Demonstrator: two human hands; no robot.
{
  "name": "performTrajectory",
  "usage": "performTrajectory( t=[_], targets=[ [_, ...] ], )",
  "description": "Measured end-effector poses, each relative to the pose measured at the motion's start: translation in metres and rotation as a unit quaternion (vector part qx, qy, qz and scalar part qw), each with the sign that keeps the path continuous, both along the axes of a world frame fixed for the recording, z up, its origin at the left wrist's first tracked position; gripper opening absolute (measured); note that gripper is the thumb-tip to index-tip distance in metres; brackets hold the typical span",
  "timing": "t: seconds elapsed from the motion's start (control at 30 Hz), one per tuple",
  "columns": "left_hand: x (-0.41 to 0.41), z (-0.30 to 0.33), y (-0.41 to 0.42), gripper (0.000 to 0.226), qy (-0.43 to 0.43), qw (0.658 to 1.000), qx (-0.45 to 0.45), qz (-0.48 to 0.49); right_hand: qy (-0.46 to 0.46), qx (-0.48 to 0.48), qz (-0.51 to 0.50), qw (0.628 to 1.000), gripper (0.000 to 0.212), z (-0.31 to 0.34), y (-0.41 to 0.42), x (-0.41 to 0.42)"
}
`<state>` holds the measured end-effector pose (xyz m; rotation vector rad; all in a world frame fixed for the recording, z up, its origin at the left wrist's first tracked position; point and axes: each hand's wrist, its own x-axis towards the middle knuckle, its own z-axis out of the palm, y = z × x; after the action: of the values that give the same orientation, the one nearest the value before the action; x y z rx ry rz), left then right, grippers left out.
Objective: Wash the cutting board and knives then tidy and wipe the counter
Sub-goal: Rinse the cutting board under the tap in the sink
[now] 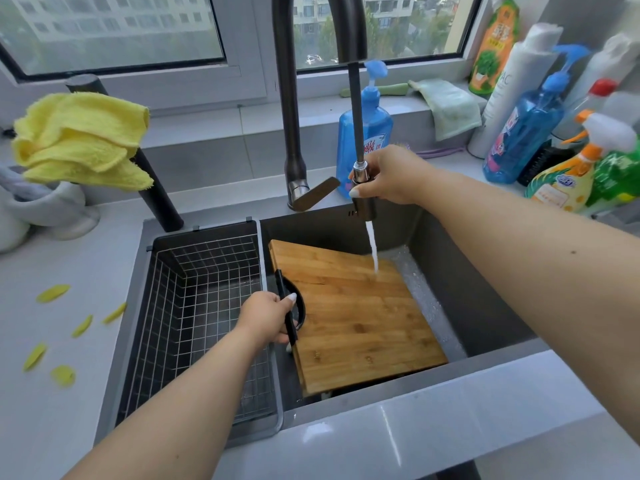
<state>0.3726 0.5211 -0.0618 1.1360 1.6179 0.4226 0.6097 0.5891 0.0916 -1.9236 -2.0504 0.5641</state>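
Head view: our right hand (388,176) has its fingers wrapped round the pulled-out chrome and dark spray head (363,188) of the tall dark gooseneck faucet (289,98), thumb on its front, and the water stream (373,251) lands on the far part of the rectangular bamboo cutting board (356,317). Our left hand (268,318) has fingers curled round the black curved handle (289,306) at the board's left edge, propping the board tilted inside the grey steel sink (485,306).

Left of the board sits the dark wire drain basket (204,306). Further left of the board, yellow peel scraps (52,294) lie on the grey counter (52,393), and a yellow cloth (81,140) hangs on a dark post. Behind the board stands a blue pump soap bottle (349,133). We can't pick out the knives; whether they lie under the board is hidden.

Risks, as we judge: a wet handle could slip and drop the board onto whatever lies beneath; the stream on the tilted wood may splash over the near rim onto the counter; the pulled hose may snap back if our grip loosens.
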Motion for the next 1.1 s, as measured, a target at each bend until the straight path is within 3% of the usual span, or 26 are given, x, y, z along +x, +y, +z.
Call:
performTrajectory(
  t=[0.27,0.37,0.8,1.1],
  targets=[
    [0.0,0.0,0.0,0.025,-0.013,1.0,-0.003,0.004,0.214,-0.099,0.005,0.972,0.03,-0.012,-0.007,-0.033],
    [0.0,0.001,0.001,0.024,-0.012,1.0,-0.004,-0.001,0.254,-0.116,0.013,0.96,0.022,-0.01,-0.01,-0.04],
    [-0.001,0.0,0.001,0.024,-0.018,1.0,-0.007,-0.001,0.287,-0.187,0.031,0.939,0.032,0.001,-0.029,-0.038],
    [-0.001,-0.001,0.001,0.024,-0.025,1.0,-0.007,0.0,0.255,-0.205,0.037,0.944,0.031,0.007,-0.033,-0.035]
  ],
)
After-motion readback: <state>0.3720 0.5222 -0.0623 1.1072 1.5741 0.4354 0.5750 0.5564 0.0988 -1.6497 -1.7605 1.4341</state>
